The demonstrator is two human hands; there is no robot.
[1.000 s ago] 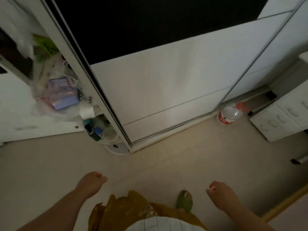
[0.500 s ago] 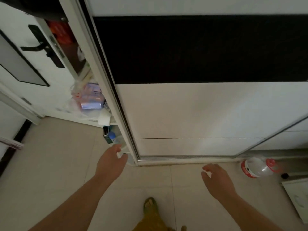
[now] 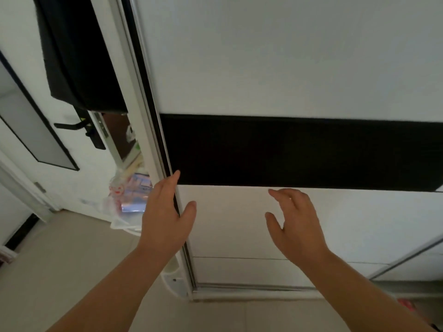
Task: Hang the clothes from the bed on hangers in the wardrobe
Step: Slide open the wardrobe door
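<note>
My empty left hand (image 3: 165,221) spreads at the wardrobe door (image 3: 275,224) edge, my empty right hand (image 3: 296,226) at three o'clock; I should press flat, sliding rightward evenly.

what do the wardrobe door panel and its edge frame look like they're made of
Wardrobe door panel: probably laminated board, smooth matte white with a black band across it. Edge frame: looks like aluminium, a thin silvery strip with a slight sheen.
</note>
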